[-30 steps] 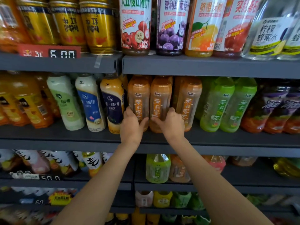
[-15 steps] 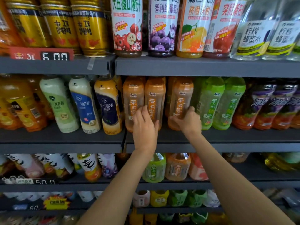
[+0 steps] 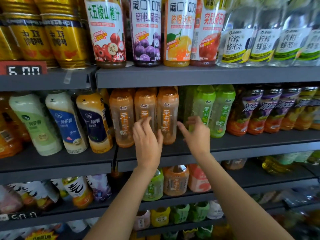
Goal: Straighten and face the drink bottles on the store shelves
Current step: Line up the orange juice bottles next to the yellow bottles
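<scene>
The orange tea bottles stand three abreast at the front of the middle shelf, labels outward, with green tea bottles just beside them past a dark gap. The left hand hovers before the middle orange bottle, its fingers loosely apart and gripping nothing. The right hand reaches toward the gap, fingers spread and likewise empty. The bottles are tall and narrow, so a careless sideways nudge could tip one into its neighbours, or a pull forward could drag it off the shelf lip.
</scene>
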The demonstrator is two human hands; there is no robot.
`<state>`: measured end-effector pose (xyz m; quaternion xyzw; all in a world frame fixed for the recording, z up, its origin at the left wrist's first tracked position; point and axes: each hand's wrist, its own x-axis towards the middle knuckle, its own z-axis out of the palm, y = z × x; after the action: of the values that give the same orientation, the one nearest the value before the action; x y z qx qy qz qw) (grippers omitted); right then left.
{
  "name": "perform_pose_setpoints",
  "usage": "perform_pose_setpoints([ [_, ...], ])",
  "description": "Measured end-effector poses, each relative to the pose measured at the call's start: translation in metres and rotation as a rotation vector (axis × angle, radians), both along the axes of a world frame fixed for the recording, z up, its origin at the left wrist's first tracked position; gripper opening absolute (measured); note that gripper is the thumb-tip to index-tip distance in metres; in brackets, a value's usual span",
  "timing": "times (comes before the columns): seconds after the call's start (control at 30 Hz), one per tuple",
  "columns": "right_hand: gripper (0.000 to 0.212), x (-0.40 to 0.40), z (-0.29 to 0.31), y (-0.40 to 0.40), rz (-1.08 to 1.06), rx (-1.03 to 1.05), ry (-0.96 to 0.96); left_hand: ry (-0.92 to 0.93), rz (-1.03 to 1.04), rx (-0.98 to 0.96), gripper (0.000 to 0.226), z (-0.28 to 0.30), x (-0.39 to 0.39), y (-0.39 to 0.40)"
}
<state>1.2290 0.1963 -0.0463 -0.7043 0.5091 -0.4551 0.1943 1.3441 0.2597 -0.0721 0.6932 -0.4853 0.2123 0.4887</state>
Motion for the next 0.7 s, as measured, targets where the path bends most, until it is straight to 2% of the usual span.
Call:
perform_pose_setpoints([
  [0.1, 0.033, -0.038, 0.005, -0.010, -0.187, -0.050, -0.140, -0.012, -0.128, 0.039, 0.042, -0.002, -0.028, -0.010],
  [0.2, 0.040, -0.066, 0.009, -0.028, -0.264, -0.014, -0.103, -0.022, -0.232, 0.170, 0.050, 0.001, -0.054, -0.026],
  [0.27, 0.048, -0.080, 0.009, -0.040, -0.223, -0.004, -0.043, 0.003, -0.273, 0.245, 0.057, 0.001, -0.067, -0.038],
  [0.37, 0.062, -0.099, 0.006, -0.061, -0.108, 0.078, 0.091, 0.141, -0.248, 0.334, 0.074, 0.003, -0.084, -0.059],
  [0.5, 0.054, -0.113, 0.004, -0.086, 0.074, 0.243, 0.181, 0.319, -0.200, 0.443, 0.089, 0.004, -0.107, -0.086],
  [0.7, 0.048, -0.117, -0.002, -0.097, 0.133, 0.208, 0.227, 0.362, -0.129, 0.377, 0.073, -0.007, -0.116, -0.111],
])
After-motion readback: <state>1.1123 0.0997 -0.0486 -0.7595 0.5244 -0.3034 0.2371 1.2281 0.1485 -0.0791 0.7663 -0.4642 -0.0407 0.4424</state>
